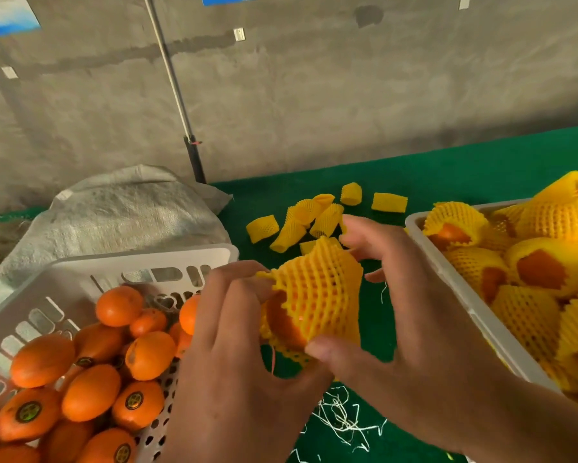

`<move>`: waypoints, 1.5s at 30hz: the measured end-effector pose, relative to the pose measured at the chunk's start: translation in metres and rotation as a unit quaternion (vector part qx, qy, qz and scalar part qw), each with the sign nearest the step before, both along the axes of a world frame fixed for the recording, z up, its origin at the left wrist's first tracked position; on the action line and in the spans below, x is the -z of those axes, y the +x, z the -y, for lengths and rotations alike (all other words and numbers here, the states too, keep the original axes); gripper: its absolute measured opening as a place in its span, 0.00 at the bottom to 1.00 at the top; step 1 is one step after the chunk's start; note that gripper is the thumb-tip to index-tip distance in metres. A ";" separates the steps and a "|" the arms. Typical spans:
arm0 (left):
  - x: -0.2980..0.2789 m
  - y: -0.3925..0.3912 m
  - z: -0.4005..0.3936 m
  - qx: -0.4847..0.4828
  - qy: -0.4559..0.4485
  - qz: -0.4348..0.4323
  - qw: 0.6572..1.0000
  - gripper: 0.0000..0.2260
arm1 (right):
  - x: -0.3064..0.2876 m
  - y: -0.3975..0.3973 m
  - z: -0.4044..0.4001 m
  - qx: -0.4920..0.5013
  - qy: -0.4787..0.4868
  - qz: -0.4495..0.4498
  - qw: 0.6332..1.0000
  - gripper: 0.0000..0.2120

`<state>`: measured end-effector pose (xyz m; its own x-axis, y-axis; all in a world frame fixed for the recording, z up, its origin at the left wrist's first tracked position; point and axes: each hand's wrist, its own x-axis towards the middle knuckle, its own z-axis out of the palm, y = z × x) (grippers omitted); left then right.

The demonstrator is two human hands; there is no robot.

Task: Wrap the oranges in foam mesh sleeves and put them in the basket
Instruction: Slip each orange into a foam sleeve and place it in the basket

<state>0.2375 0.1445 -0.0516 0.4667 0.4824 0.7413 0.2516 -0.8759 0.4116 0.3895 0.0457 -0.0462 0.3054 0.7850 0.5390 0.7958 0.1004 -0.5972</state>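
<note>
Here we see both hands pinching the soft, stretchy sleeve by its rims over the firm orange.

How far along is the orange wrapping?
Done: several wrapped oranges sit in the right basket. In hand: left hand and right hand stretch a mesh sleeve over one orange. Left: many bare oranges in the left basket; spare sleeves on the table.
</note>
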 end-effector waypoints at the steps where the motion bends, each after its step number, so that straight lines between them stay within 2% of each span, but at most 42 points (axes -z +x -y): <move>1: 0.001 0.000 0.001 0.005 0.014 -0.010 1.000 0.26 | 0.001 -0.001 0.000 -0.003 -0.026 -0.012 1.000 0.47; 5: 0.005 -0.001 0.002 0.014 0.044 -0.079 0.996 0.38 | 0.001 -0.005 -0.002 -0.013 -0.066 -0.045 0.997 0.54; 10: 0.009 0.002 0.001 0.019 0.058 -0.096 0.993 0.34 | 0.005 -0.005 -0.004 0.005 -0.067 -0.044 0.997 0.55; 18: 0.013 0.009 -0.003 0.018 0.049 -0.096 0.994 0.24 | 0.011 0.006 -0.009 0.094 -0.066 -0.046 0.992 0.57; 23: 0.011 0.008 -0.002 0.028 0.045 -0.117 0.992 0.20 | 0.015 0.011 -0.012 0.108 -0.069 -0.041 0.991 0.59; 26: 0.008 0.006 -0.001 0.048 0.049 -0.126 0.990 0.12 | 0.017 0.017 -0.011 0.100 -0.074 -0.027 0.992 0.59; 29: 0.006 0.000 0.001 0.052 -0.052 -0.095 0.993 0.08 | 0.016 0.022 -0.011 0.065 -0.087 0.000 0.994 0.59; 30: 0.006 -0.001 0.000 0.051 -0.103 -0.080 0.990 0.10 | 0.015 0.023 -0.010 0.045 -0.092 0.011 0.995 0.60; 32: 0.007 0.001 -0.002 0.061 -0.206 -0.063 0.975 0.22 | 0.015 0.022 -0.011 0.000 -0.102 0.032 0.994 0.62; 33: 0.008 0.003 -0.004 0.079 -0.261 -0.075 0.959 0.27 | 0.015 0.020 -0.010 -0.021 -0.106 0.041 0.993 0.62; 36: 0.010 0.009 -0.008 0.183 -0.410 -0.124 0.885 0.29 | 0.016 0.019 -0.009 -0.055 -0.110 0.071 0.990 0.60; 38: 0.015 0.009 -0.012 0.226 -0.463 -0.111 0.850 0.34 | 0.016 0.020 -0.010 -0.058 -0.112 0.079 0.989 0.59; 39: 0.015 0.009 -0.014 0.223 -0.463 -0.104 0.851 0.35 | 0.015 0.020 -0.010 -0.061 -0.112 0.081 0.989 0.59; 41: 0.013 0.007 -0.017 0.176 -0.425 -0.094 0.883 0.34 | 0.016 0.020 -0.010 -0.074 -0.113 0.083 0.987 0.59; 45: 0.017 0.003 -0.024 0.018 -0.279 -0.140 0.950 0.42 | 0.015 0.021 -0.013 -0.099 -0.121 0.074 0.985 0.65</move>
